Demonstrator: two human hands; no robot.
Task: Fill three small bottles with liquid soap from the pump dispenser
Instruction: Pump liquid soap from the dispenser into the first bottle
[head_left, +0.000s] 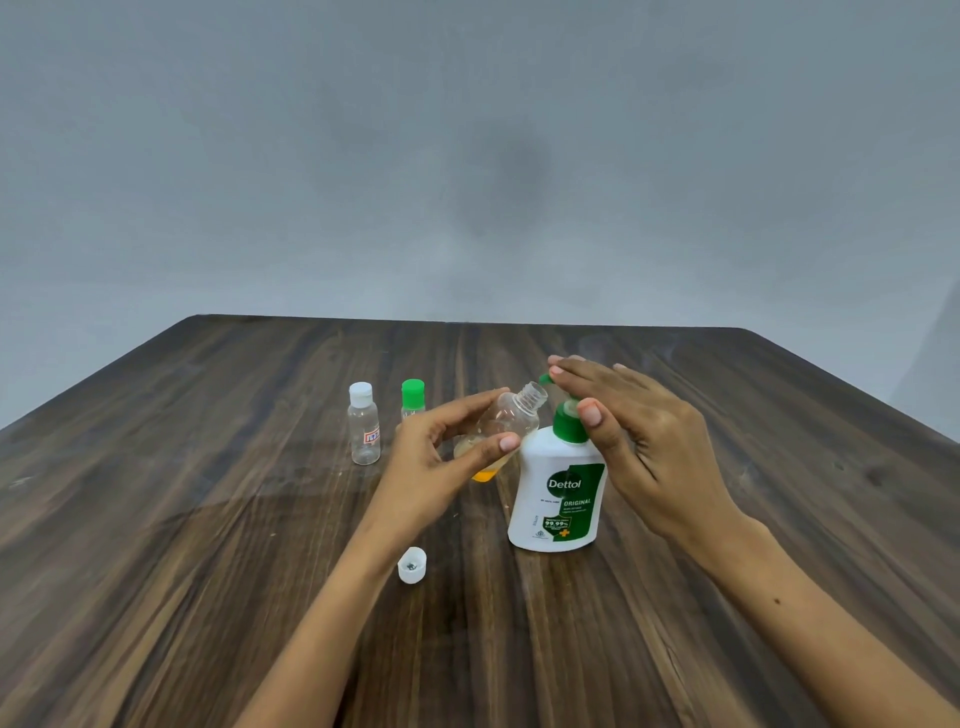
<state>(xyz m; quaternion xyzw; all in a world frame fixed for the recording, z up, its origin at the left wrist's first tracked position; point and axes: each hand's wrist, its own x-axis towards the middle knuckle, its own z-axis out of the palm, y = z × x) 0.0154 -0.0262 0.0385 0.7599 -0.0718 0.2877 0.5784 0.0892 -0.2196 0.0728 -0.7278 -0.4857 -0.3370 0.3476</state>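
Beside the dispenser, left hand holds open bottle, mouth tilted up-right

Person's body in view: two bare forearms and hands, head view.

Left hand and right hand both bare: no gloves, rings, bracelets or watch seen. Forearms uncovered down to the bottom edge of the frame; no sleeve or cuff shows. Fingernails short, unpainted, visible on both thumbs and on the right fingertips. One small dark mole on the right forearm, about midway along the part in view. Rest of the body out of frame.
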